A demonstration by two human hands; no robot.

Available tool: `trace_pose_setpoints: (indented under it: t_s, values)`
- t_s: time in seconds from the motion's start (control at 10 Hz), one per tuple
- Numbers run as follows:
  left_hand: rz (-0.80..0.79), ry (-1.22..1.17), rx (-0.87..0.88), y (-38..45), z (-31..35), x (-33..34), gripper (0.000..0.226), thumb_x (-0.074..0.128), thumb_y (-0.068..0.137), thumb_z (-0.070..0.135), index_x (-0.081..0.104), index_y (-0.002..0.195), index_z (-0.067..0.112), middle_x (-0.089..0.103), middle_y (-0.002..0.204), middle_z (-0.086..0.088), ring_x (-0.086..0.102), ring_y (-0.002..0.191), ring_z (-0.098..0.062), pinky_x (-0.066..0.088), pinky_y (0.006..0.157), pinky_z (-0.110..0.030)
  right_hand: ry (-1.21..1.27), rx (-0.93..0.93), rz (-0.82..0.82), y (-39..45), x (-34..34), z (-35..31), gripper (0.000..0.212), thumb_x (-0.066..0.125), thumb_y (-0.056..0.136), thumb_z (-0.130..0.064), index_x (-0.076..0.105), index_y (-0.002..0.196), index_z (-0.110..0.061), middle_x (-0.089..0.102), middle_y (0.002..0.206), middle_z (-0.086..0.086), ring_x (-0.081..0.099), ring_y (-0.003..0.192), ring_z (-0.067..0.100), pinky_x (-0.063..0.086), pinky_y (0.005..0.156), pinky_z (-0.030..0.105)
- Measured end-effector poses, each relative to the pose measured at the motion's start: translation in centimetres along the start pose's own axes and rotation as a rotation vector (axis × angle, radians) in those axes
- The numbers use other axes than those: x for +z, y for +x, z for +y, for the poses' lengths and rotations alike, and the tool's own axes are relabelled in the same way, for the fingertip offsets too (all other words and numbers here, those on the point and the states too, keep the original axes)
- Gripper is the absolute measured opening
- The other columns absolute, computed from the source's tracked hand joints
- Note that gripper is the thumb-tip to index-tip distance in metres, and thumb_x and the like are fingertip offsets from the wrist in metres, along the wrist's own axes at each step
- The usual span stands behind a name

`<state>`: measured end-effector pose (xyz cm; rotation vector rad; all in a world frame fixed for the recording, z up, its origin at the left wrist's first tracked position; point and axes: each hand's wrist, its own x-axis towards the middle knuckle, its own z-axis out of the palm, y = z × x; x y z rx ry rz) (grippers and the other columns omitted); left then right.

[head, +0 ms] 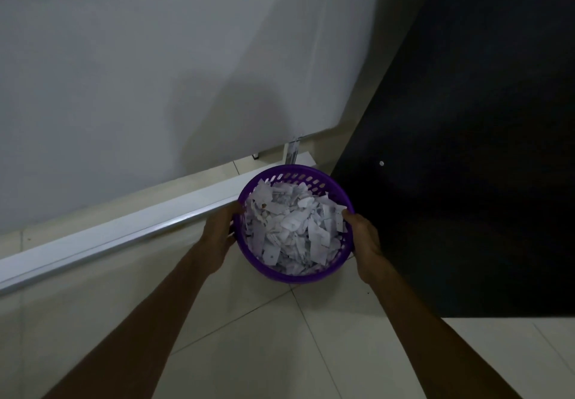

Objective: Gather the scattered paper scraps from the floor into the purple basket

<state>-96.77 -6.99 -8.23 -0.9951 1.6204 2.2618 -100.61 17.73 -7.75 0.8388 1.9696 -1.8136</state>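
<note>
Above pale tiled floor (264, 352), beside white rail (124, 230): purple basket (295, 277), heaped with paper scraps (292, 227). Gripped at opposite rims by left hand (222, 237) and right hand (364, 237). Best kept level to avoid spilling.

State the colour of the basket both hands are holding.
Purple basket, with slotted walls; seen in the head view.

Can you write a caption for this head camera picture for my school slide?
Both hands, left and right, hold a purple basket full of paper scraps above a tiled floor.
</note>
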Motion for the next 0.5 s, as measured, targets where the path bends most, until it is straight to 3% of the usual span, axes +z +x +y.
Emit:
trace_pose_setpoints:
  t_s: [0.1, 0.2, 0.3, 0.4, 0.5]
  values:
    - [0.012, 0.025, -0.012, -0.2, -0.2, -0.3, 0.007, 0.060, 0.088, 0.018, 0.066, 0.092, 0.016, 0.068, 0.087, 0.000, 0.062, 0.082, -0.016, 0.051, 0.068, -0.025, -0.084, -0.036, -0.001, -0.5, -0.1, 0.1, 0.044, 0.063, 0.093, -0.031, 0.057, 0.134, -0.016, 0.064, 0.123, 0.007, 0.063, 0.104, 0.024, 0.051, 0.067, 0.027]
    - [0.052, 0.130, 0.025, -1.2, 0.3, 0.0, 0.008, 0.063, 0.086, 0.019, 0.068, 0.082, 0.023, 0.071, 0.071, 0.014, 0.062, 0.074, -0.003, 0.047, 0.066, -0.021, -0.165, -0.082, 0.011, -1.8, -0.5, -0.5, 0.042, 0.064, 0.092, -0.028, 0.056, 0.132, -0.016, 0.062, 0.115, 0.002, 0.060, 0.087, 0.011, 0.045, 0.058, 0.021]
    - [0.022, 0.321, 0.112, -3.4, 1.7, 0.6, 0.014, 0.062, 0.089, 0.029, 0.069, 0.094, 0.019, 0.073, 0.090, 0.009, 0.061, 0.069, 0.005, 0.040, 0.058, -0.013, -0.273, -0.137, -0.049, -3.6, -0.8, -1.7, 0.039, 0.063, 0.094, -0.026, 0.058, 0.131, -0.014, 0.064, 0.125, 0.007, 0.063, 0.099, 0.017, 0.046, 0.060, 0.019]
    - [0.015, 0.484, 0.185, -6.7, 5.0, 1.0, 0.055, 0.060, 0.091, 0.044, 0.052, 0.134, 0.011, 0.060, 0.128, 0.001, 0.060, 0.101, -0.009, 0.043, 0.075, -0.014, -0.321, -0.152, -0.109, -6.8, -0.4, -4.9, 0.044, 0.063, 0.094, -0.025, 0.054, 0.136, -0.016, 0.060, 0.131, 0.008, 0.059, 0.117, 0.025, 0.052, 0.079, 0.030]
    - [0.046, 0.600, 0.263, -10.3, 9.8, 1.7, 0.073, 0.060, 0.088, 0.053, 0.037, 0.148, 0.019, 0.040, 0.151, -0.002, 0.042, 0.134, -0.020, 0.037, 0.098, -0.028, -0.388, -0.199, -0.159, -10.7, 0.4, -8.9, 0.048, 0.062, 0.095, -0.027, 0.049, 0.140, -0.019, 0.057, 0.135, 0.007, 0.056, 0.122, 0.026, 0.052, 0.095, 0.041]
